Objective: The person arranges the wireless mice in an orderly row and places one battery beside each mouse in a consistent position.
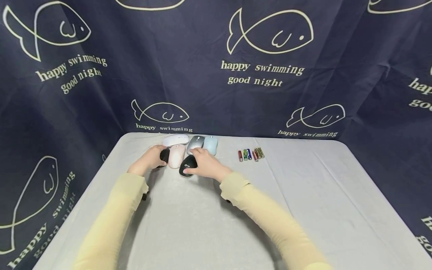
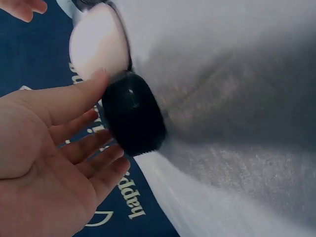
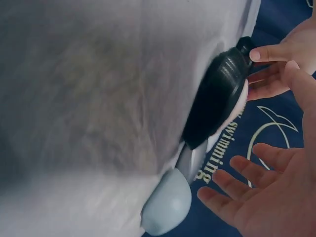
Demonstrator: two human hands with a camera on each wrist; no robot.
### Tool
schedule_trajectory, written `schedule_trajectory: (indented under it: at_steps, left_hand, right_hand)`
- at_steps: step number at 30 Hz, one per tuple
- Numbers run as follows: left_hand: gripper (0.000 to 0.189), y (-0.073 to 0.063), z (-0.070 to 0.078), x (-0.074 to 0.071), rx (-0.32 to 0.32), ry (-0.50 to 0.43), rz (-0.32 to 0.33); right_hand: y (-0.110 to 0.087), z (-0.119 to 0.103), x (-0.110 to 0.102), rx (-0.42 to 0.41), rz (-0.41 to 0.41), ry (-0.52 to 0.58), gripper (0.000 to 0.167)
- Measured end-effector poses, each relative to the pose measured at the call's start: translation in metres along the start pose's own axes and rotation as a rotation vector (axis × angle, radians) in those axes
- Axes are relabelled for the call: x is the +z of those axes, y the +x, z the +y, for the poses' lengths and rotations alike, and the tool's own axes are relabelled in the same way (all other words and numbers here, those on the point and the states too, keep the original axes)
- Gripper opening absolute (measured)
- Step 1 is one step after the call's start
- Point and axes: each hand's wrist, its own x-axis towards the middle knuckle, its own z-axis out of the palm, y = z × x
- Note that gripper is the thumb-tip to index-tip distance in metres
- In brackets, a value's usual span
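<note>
My left hand (image 1: 156,156) holds a black mouse (image 2: 133,113) between thumb and fingertips, at the left of the group. Right against it lies a pale pink mouse (image 1: 177,156). My right hand (image 1: 206,165) is over a second black mouse (image 1: 188,166) bearing a small light logo. In the right wrist view, the fingers (image 3: 237,190) of that hand are spread and look apart from this mouse. Behind these are a white mouse (image 1: 176,140), a dark grey mouse (image 1: 195,144) and a light blue mouse (image 1: 211,144).
Several small batteries (image 1: 249,154), red, green, blue and gold, lie in a loose row right of the mice. A pale grey cloth covers the table (image 1: 189,225). A dark blue curtain (image 1: 209,93) with fish drawings hangs directly behind the table's far edge.
</note>
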Motion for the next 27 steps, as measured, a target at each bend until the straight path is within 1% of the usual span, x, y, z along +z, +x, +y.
schedule_trajectory:
  at_steps: [4, 11, 16, 19, 22, 27]
  left_hand:
    - [0.065, 0.004, -0.001, -0.001, -0.045, -0.019, -0.051]
    - [0.064, 0.006, 0.002, -0.004, -0.067, -0.021, -0.072]
    - [0.064, 0.009, -0.001, -0.005, -0.098, -0.027, -0.078]
    - [0.065, 0.01, -0.002, -0.006, -0.118, -0.032, -0.081]
    - [0.065, 0.012, -0.002, -0.005, -0.129, -0.038, -0.083]
    - [0.065, 0.015, -0.001, -0.006, -0.141, -0.007, -0.086]
  right_hand:
    - [0.008, -0.001, 0.01, 0.011, -0.007, -0.007, 0.086]
    - [0.013, -0.002, 0.027, 0.051, -0.003, -0.027, 0.082]
    - [0.015, -0.008, 0.028, 0.058, 0.001, -0.078, 0.076]
    - [0.017, -0.01, 0.027, 0.063, -0.019, -0.102, 0.075]
    - [0.019, -0.011, 0.027, 0.074, -0.034, -0.105, 0.076]
    - [0.022, -0.01, 0.027, 0.073, -0.044, -0.107, 0.077]
